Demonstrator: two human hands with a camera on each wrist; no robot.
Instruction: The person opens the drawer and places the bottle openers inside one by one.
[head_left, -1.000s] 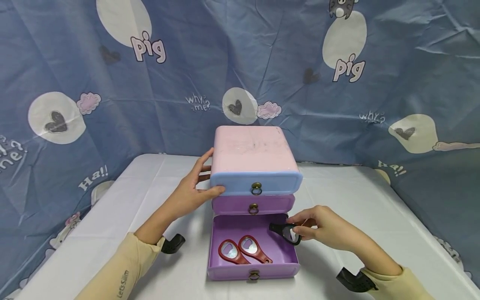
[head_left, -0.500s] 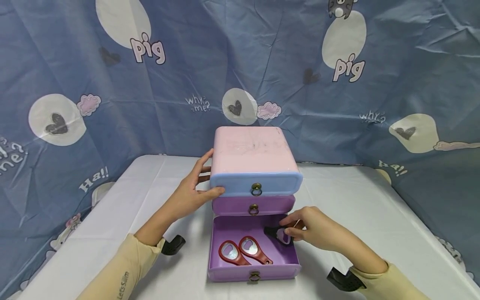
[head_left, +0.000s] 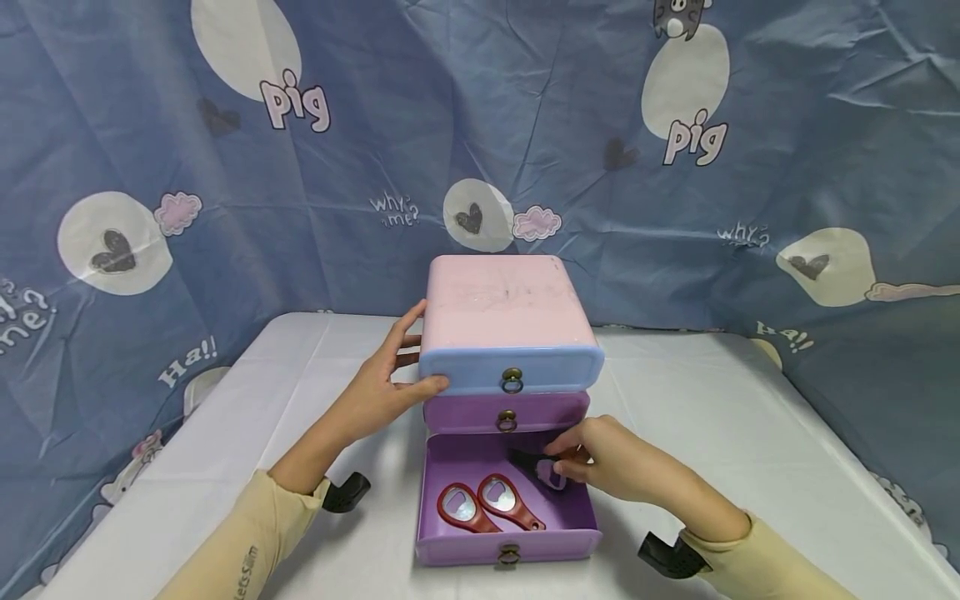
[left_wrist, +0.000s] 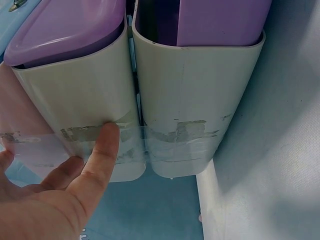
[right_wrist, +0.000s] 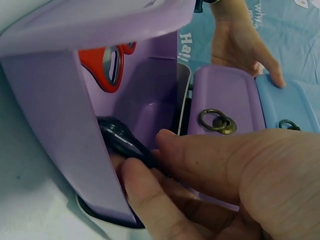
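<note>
In the head view my left hand (head_left: 377,393) rests against the left side of a small drawer cabinet (head_left: 502,300), its thumb on the front of the blue top drawer (head_left: 465,371). The left wrist view shows the index finger (left_wrist: 100,155) straight along the cabinet's side. With thumb and fingers, my right hand (head_left: 618,462) pinches a black bottle opener (head_left: 527,461) by its ring end, inside the pulled-out purple bottom drawer (head_left: 457,548). Two red bottle openers (head_left: 459,503) lie side by side in that drawer. Part of the black opener is hidden behind my right fingers.
Between the blue drawer and the pulled-out one is a closed purple middle drawer (head_left: 465,413). Each drawer front has a brass ring pull. The cabinet stands on a white-covered table (head_left: 675,375), with a printed blue cloth (head_left: 375,125) hanging behind it.
My right hand has moved left and deeper into the bottom drawer, carrying the black bottle opener from the drawer's right edge toward its back. The left hand stays on the cabinet.
</note>
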